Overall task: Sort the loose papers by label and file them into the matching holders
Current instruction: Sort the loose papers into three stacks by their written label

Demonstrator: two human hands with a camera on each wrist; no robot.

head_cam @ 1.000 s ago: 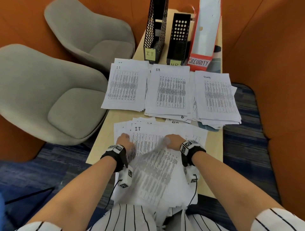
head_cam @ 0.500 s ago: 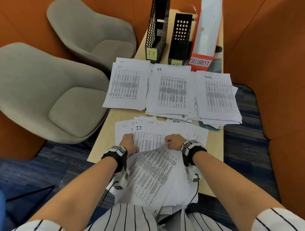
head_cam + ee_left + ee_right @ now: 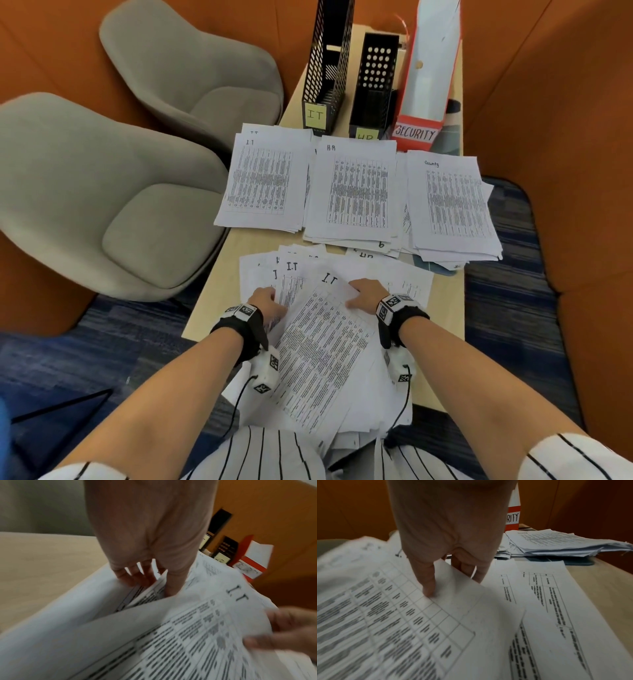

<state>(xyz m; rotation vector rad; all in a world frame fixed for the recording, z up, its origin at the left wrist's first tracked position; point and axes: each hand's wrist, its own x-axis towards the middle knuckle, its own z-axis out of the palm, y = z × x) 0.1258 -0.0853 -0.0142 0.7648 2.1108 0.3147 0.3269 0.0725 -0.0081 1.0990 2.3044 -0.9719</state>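
Loose printed sheets (image 3: 387, 277) are fanned out at the table's near end. On top lies a tilted sheet marked I.T (image 3: 325, 346). My right hand (image 3: 356, 298) pinches its upper edge, one finger (image 3: 429, 588) on top and the others beneath. My left hand (image 3: 274, 299) is curled into the pile's left side, a sheet edge (image 3: 161, 580) caught between its fingers (image 3: 171, 586). Beyond lie three sorted stacks: IT (image 3: 263, 181), HR (image 3: 356, 192) and Security (image 3: 452, 205). Behind them stand the black mesh IT holder (image 3: 329, 61), the black HR holder (image 3: 375, 82) and the red and white SECURITY holder (image 3: 428, 78).
The narrow wooden table (image 3: 236, 250) shows a bare strip left of the loose pile. Two grey chairs (image 3: 113, 205) (image 3: 205, 75) stand close on the left. Orange walls (image 3: 565, 102) close in behind and on the right. More sheets hang over the near edge onto my lap (image 3: 359, 425).
The sheet between my hands was raised and rumpled; it now lies flatter and tilted, with its I.T label showing. Both hands have shifted slightly on the pile.
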